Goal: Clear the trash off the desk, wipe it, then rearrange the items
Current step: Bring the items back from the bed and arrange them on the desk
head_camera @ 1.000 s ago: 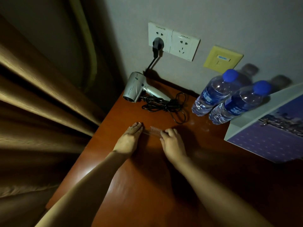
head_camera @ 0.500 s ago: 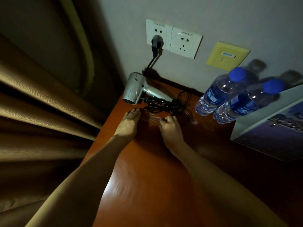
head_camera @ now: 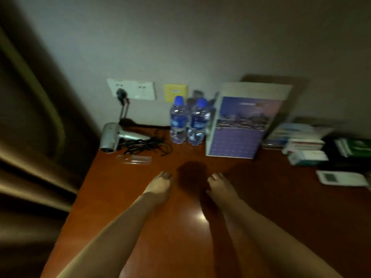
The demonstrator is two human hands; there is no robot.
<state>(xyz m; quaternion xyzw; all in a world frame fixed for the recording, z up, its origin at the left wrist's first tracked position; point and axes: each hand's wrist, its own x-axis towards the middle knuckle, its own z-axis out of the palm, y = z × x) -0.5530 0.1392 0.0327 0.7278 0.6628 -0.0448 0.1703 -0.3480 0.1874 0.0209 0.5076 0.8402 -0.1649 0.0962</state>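
The comb (head_camera: 135, 159) lies beyond the left hand (head_camera: 160, 187), just before the dryer (head_camera: 116, 136) near the desk's (head_camera: 180, 247) left edge, while both hands, the right (head_camera: 220, 189) too, hover empty, fingers loosely curled, over bare wood.

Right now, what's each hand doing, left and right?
Left hand: open, holding nothing, over the desk.
Right hand: open, holding nothing.
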